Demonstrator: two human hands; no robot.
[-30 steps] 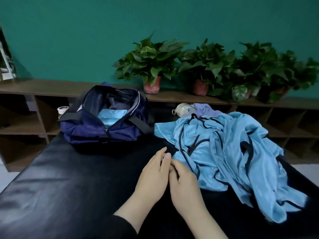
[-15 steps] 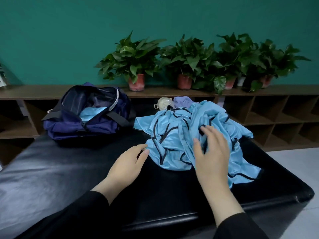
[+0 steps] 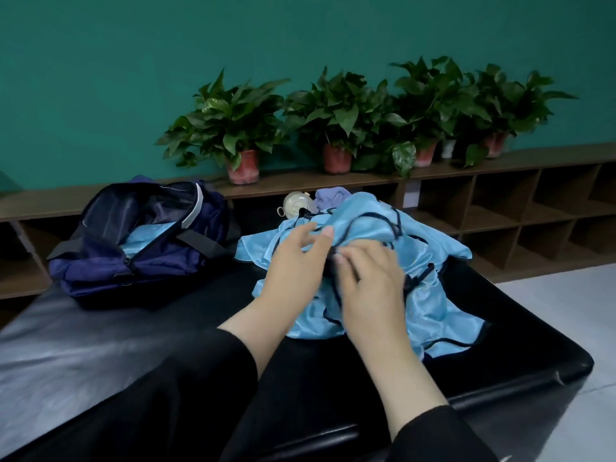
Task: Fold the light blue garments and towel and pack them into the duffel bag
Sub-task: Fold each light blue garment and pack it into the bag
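A crumpled pile of light blue garments (image 3: pixel 430 295) with black trim lies on the right half of the black padded table (image 3: pixel 166 328). My left hand (image 3: pixel 293 265) lies on the pile's left side, fingers stretched over the fabric. My right hand (image 3: pixel 370 281) lies beside it on the pile's middle, fingers pointing left; both are motion-blurred and no grip shows. The navy duffel bag (image 3: pixel 100 268) stands unzipped at the back left, with a folded light blue piece (image 3: pixel 146 235) inside it.
Behind the pile sit a purple cloth (image 3: pixel 330 196) and a pale round object (image 3: pixel 295 205). A low wooden shelf unit (image 3: pixel 500 211) with several potted plants (image 3: pixel 233 135) runs along the green wall. The table's right end (image 3: pixel 566 365) drops to the floor.
My left hand has moved from the bare table onto the pile's left side. My right hand has shifted left to meet it. The view has swung slightly right.
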